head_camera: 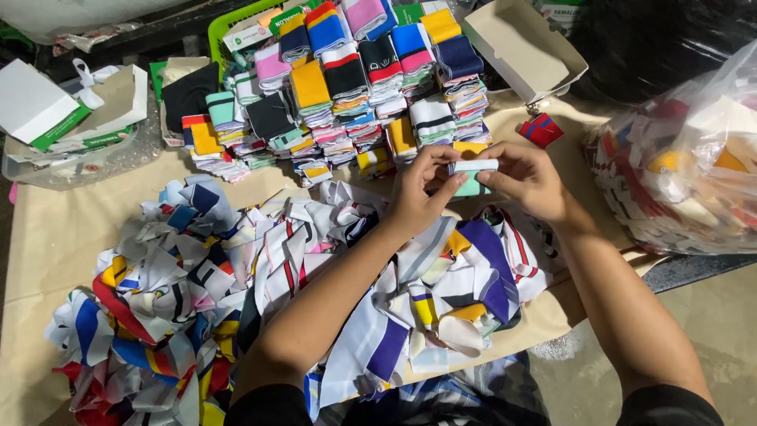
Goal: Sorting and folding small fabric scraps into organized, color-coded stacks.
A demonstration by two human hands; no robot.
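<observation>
Two bare hands were in view, left hand and right hand, pinching one small folded mint-and-white cloth piece between them. One loose heap of unfolded striped cloth pieces lay in front, too tangled to count, and behind it stood roughly a dozen stacks of folded pieces, exact number unclear, plus one single red-and-blue folded piece lying apart. There were also one green plastic basket, one open cardboard box, one white-and-green carton and one clear plastic bag of cloth pieces.
</observation>
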